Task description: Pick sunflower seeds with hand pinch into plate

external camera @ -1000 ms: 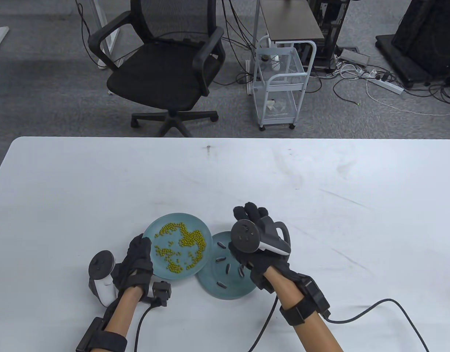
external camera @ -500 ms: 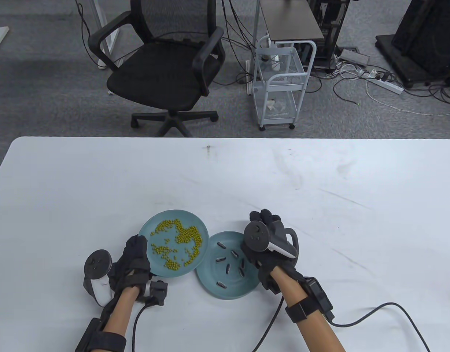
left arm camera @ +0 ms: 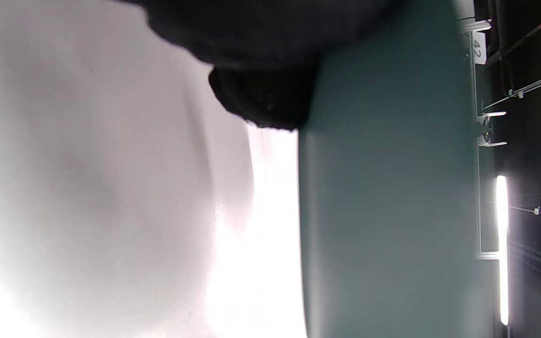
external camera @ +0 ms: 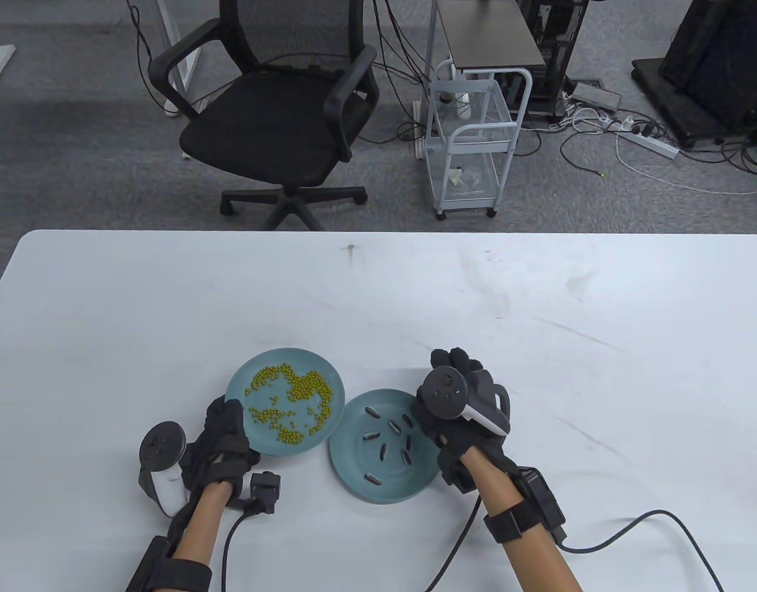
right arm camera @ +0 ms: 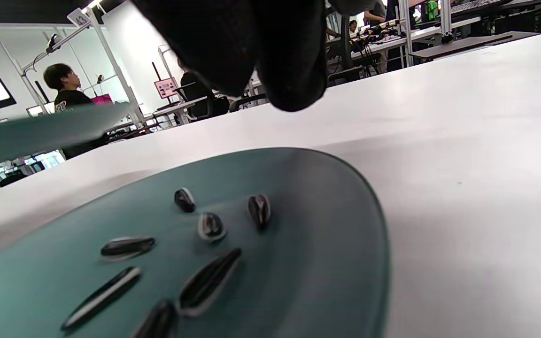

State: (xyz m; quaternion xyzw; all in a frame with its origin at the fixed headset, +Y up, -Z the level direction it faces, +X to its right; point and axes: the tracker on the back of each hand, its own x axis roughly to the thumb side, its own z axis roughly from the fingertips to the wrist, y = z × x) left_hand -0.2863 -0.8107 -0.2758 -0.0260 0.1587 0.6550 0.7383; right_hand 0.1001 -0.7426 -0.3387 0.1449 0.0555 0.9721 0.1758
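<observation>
Several black-and-white sunflower seeds [external camera: 391,441] lie on a teal plate [external camera: 384,487] near the table's front edge. My right hand [external camera: 452,401] hovers over that plate's right rim, fingers curled down. In the right wrist view its fingertips [right arm camera: 294,70] hang bunched above the plate [right arm camera: 345,225] and the seeds [right arm camera: 209,225]; I see no seed between them. My left hand [external camera: 227,431] grips the near-left rim of a second teal plate [external camera: 320,367] full of green beans [external camera: 298,394] and holds it raised. Its underside [left arm camera: 392,188] fills the left wrist view beside a fingertip [left arm camera: 261,98].
The white table [external camera: 539,345] stretches back and right. The two plates stand just apart. The raised bean plate's edge [right arm camera: 40,131] shows at the left of the right wrist view. A black office chair [external camera: 280,117] and a white cart [external camera: 471,142] stand beyond the far edge.
My left hand has carried the bean plate left and back, off the seed plate's edge it overlapped. My right hand has moved right, from over the seeds to the plate's right rim.
</observation>
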